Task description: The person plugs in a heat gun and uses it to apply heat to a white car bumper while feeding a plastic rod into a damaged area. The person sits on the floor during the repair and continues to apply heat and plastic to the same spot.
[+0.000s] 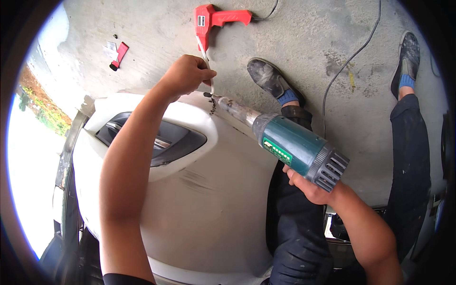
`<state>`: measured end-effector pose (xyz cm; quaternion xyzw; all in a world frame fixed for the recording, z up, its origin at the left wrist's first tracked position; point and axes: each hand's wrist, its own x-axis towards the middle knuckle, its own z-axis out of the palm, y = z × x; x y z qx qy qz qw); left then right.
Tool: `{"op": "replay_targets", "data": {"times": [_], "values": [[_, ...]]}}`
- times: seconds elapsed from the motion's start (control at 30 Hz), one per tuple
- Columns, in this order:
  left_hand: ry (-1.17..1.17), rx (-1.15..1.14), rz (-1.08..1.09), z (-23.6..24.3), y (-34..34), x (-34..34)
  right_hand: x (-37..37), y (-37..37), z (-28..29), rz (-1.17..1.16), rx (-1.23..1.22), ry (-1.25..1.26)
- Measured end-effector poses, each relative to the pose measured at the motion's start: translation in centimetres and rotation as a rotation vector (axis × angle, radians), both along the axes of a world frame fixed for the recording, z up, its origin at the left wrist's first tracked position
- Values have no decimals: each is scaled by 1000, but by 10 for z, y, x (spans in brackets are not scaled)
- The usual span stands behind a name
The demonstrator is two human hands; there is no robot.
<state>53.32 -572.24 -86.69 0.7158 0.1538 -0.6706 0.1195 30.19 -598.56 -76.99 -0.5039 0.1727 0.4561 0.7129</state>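
My left hand point(190, 75) is closed in a pinch on a thin white plastic rod point(203, 51). The rod's lower end meets the edge of a white car bumper point(209, 213), beside a dark, wavy line of marks point(213, 106). Closed round a green hot air gun point(295, 142), my right hand point(311, 186) is partly hidden beneath the gun's body. The gun's metal nozzle point(240, 110) points up and left, its tip close to the rod's end at the bumper edge. Dark scuffs point(194, 181) mark the bumper below a black-trimmed opening point(183, 142).
On the concrete floor point(156, 28) lies a red pistol-shaped tool point(204, 23) with a cord. A small red piece point(122, 51) and a clear packet point(110, 48) lie left of it. A dark cable point(349, 64) crosses beside a shoe point(270, 78); another shoe point(408, 54) is farther right.
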Motion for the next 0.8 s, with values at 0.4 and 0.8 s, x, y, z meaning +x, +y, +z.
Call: {"op": "replay_targets", "data": {"times": [0.4,0.8], "values": [[33,17,13,2,-4,2,2,-3,-1,7,18,-139],[-1,10,-13,-1,-2,-2,2,-4,2,49,8,-6]]}}
